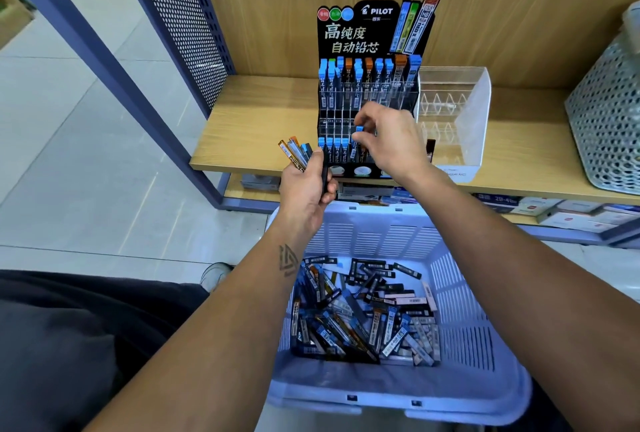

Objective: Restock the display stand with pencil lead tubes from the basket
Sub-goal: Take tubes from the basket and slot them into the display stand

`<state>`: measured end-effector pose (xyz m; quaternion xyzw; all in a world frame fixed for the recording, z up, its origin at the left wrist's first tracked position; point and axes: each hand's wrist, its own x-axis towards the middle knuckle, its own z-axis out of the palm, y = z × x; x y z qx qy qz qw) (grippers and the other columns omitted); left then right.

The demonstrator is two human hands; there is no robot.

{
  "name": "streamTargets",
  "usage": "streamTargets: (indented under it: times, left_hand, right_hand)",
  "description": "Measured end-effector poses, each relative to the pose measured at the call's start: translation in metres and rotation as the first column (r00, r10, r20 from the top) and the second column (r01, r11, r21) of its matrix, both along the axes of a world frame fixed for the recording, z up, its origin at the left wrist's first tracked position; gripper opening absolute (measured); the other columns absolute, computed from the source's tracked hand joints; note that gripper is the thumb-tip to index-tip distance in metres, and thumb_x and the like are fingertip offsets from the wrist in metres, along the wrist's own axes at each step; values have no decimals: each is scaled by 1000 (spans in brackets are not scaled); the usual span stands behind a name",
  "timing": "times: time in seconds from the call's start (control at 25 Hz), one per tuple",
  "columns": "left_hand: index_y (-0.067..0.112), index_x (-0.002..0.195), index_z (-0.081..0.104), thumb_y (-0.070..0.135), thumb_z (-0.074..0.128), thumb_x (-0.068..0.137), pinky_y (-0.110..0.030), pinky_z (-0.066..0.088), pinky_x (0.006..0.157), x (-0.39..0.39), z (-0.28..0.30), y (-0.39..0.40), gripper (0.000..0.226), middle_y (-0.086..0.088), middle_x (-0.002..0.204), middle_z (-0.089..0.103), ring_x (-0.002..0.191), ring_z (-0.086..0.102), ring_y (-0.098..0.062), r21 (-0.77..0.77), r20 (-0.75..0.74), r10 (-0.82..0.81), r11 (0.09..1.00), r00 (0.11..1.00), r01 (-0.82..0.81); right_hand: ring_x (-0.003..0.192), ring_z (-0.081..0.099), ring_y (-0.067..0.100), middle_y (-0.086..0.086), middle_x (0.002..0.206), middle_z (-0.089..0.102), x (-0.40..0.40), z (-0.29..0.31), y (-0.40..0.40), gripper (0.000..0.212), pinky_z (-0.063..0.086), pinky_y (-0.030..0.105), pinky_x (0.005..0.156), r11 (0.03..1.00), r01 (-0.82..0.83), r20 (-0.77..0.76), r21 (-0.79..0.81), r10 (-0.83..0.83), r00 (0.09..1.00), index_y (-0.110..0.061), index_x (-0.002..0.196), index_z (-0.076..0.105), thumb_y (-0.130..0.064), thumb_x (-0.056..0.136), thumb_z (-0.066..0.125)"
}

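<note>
Mid-restock: the right hand (388, 141) pinches a blue-capped lead tube (359, 134) at the Pilot display stand's (374, 26) front row; the left hand (306, 182) grips spare tubes (296, 153); the basket (485, 386) below holds more; next, likely seat it in a slot.

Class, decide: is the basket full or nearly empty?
Neither: partly full. Loose lead tubes cover the basket floor, its slatted walls bare above them.

A wooden shelf (263, 120) carries the display stand (367, 92); just right of the stand sits a clear plastic box (460, 113), farther right a perforated basket (609, 120).
</note>
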<state>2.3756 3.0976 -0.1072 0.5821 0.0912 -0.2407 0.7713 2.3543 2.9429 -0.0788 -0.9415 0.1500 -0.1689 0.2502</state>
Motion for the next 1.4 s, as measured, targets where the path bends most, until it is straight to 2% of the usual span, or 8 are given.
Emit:
streamTargets:
  times: [0.32,0.44,0.56,0.64,0.68,0.88,1.08,1.4]
  left_hand:
    - [10,81,44,18,53,105,-23,24,36,-3,1,1,27,-6,59,44,43,38,-14,-26,-1,-35,999,999,35]
    - [8,84,45,13,51,105,-22,25,37,-6,5,1,22,-7,61,47,45,39,-14,-30,2,-46,998,999,46]
    - [5,93,47,10,51,105,-22,25,37,-10,9,1,13,-8,65,51,46,41,-13,-22,13,-53,998,999,53]
    - [1,100,51,10,52,104,-22,27,38,-13,13,1,10,-8,66,53,46,42,-14,-2,47,-67,998,997,67]
    - [-1,101,53,9,51,105,-22,28,38,-15,15,1,11,-8,66,54,46,43,-14,14,75,-82,997,994,82]
    - [-1,98,57,6,49,105,-24,31,39,-27,26,-5,13,-10,63,53,47,46,-18,72,206,-223,974,953,213]
    - [-1,107,53,14,53,105,-25,44,43,-30,32,-8,14,-15,77,68,53,59,-21,72,93,-218,975,971,212]
    - [-6,107,57,9,54,104,-21,27,36,-30,20,-16,16,-16,79,64,48,43,-15,77,128,-321,947,939,313]
  right_hand:
    - [110,61,28,6,116,71,-3,-11,0,26,47,45,97,985,-72,-18,-155,70,997,-14,119,71,-24,95,67]
    - [108,58,25,3,113,69,-6,-5,-2,22,48,44,94,988,-51,1,-143,52,999,-15,116,71,-20,97,64]
    - [87,64,14,0,94,72,-15,11,5,13,52,31,80,970,-88,-11,226,93,996,-15,104,75,-18,94,67]
    - [73,64,10,6,85,74,-25,25,11,8,51,25,68,816,-123,-87,565,207,974,-15,97,76,-19,93,71]
    - [70,63,10,8,83,75,-30,28,12,8,50,23,64,781,-134,-121,610,258,958,-15,97,76,-20,92,73]
    - [64,61,12,7,74,70,-47,33,6,17,47,18,54,697,-57,-119,715,202,972,-1,97,72,-10,85,79]
    - [66,69,14,4,68,70,-60,37,-14,15,59,24,65,601,-15,-50,799,91,995,-4,92,71,9,85,71]
    - [73,73,20,20,86,73,-73,31,-36,14,61,23,72,502,47,-17,863,-63,998,3,101,72,8,93,61]
